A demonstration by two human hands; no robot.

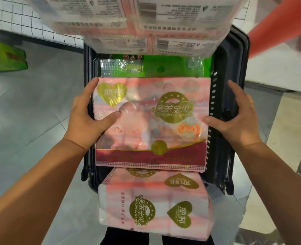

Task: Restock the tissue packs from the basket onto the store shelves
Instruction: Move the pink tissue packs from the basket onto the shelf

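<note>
A flat, rectangular pink tissue pack (151, 124) in glossy plastic wrap, printed with gold hearts and a gold ring emblem, sits face up over the open top of a black plastic basket (234, 55) that stands on a grey tiled floor (31, 112).

The left hand (91, 119) grips the pack's left edge: the thumb lies flat on the printed face and the fingers run along the side. The right hand (238, 119) is spread and relaxed at the other side; only its thumb tip touches the pack's right edge, and the fingers stretch over the basket's slotted right wall. Whether the pack is lifted or resting cannot be told.

Under its far edge a bright green tissue pack (163, 68) shows inside the basket. At the near end a second pink tissue pack (153, 206), same print, sticks out past the basket's rim towards the person, partly covered by the first.

Across the top of the view hangs a blurred stack of pink-and-white wrapped packs (146, 23), barcodes and small print showing. To the left lies a green package (4, 57) on the floor, with a white wire grid (31, 23) behind it.
</note>
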